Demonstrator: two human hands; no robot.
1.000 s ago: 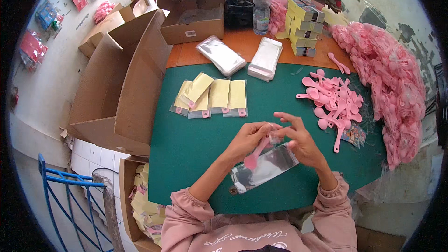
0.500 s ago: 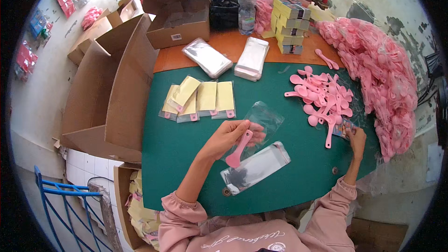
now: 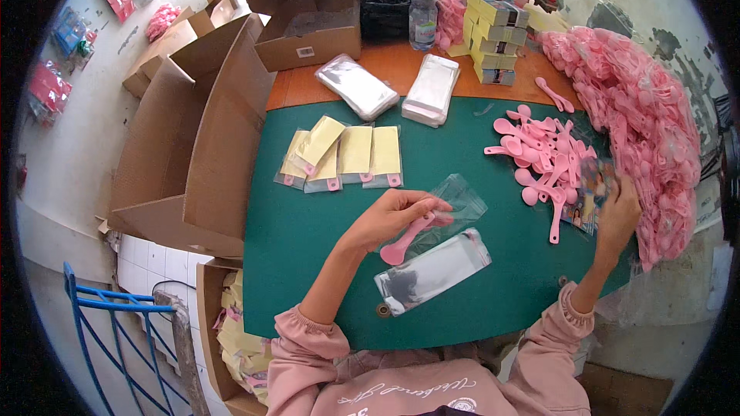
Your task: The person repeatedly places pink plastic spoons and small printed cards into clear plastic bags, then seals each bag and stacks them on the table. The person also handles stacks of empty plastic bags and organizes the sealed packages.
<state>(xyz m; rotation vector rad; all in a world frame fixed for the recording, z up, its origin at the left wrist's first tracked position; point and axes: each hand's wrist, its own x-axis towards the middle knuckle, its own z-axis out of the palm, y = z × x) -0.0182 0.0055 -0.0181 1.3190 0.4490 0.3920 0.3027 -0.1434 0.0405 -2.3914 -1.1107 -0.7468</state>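
My left hand (image 3: 397, 216) holds a pink plastic spoon (image 3: 407, 240) together with a clear plastic bag (image 3: 455, 202) above the green mat (image 3: 308, 262). Just below it a stack of clear bags (image 3: 433, 271) lies on the mat. My right hand (image 3: 617, 212) is out at the right and lifts a colourful printed card (image 3: 595, 183) off a small pile of cards (image 3: 580, 217) beside the loose pink spoons (image 3: 539, 156).
Several packed yellow sachets (image 3: 339, 156) lie in a row at the mat's upper left. Two bag stacks (image 3: 393, 88), yellow boxes (image 3: 493, 38), a water bottle (image 3: 422, 8) and open cardboard cartons (image 3: 200, 123) stand behind. A large heap of pink spoons (image 3: 640, 123) fills the right side.
My right hand left the bag and spoon and reached right to the card pile, picking up a card. My left hand kept the spoon and bag, now lifted off the bag stack.
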